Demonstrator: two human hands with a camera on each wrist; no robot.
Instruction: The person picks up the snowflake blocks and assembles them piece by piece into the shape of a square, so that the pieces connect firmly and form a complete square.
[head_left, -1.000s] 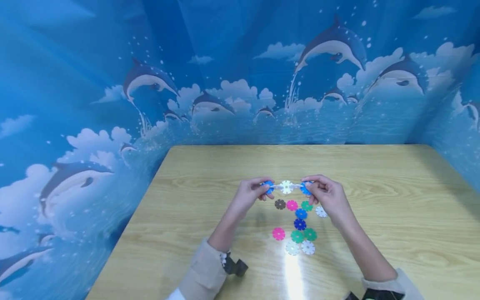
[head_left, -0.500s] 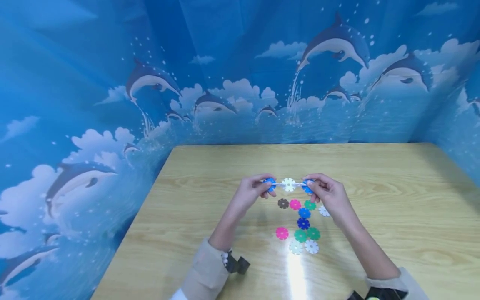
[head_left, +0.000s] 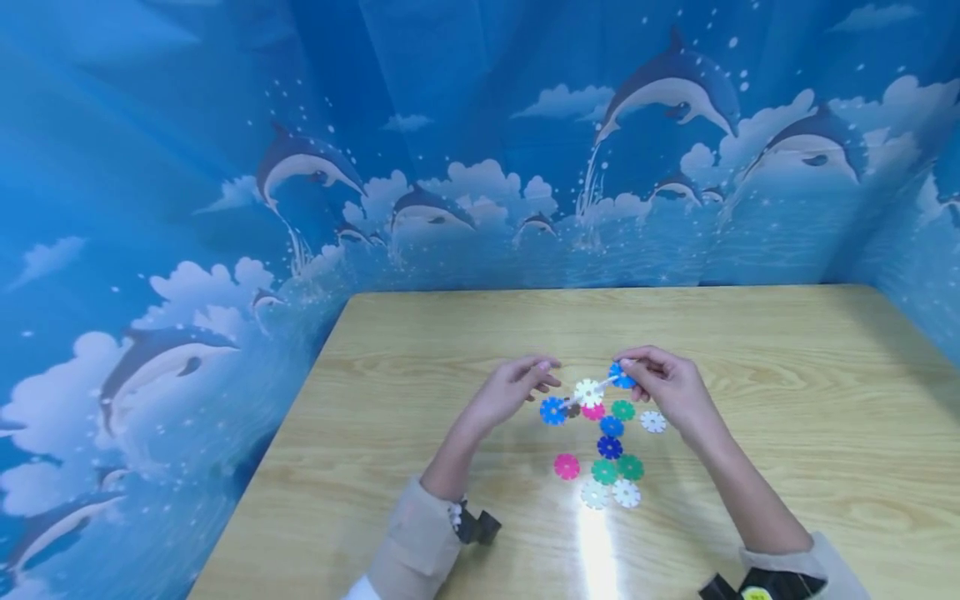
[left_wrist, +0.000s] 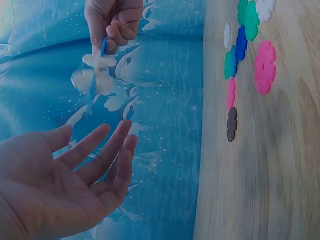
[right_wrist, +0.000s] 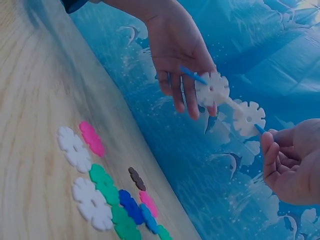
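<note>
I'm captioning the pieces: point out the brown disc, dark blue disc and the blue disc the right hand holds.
Brown disc [left_wrist: 232, 124]: left wrist view, its middle.
Dark blue disc [head_left: 610, 447]: head view, its middle.
Held blue disc [head_left: 622, 381]: head view, exposed lower part.

Set apparently indoors in a draped-off space, too enclosed to place as home or studio, hung with a creased dolphin-print backdrop [head_left: 465, 92] behind a wood-grain table [head_left: 840, 400] bearing colorful discs [head_left: 610, 447].

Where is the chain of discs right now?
Right of centre in the head view, the chain slants down from the right hand, its free end near the left hand.
</note>
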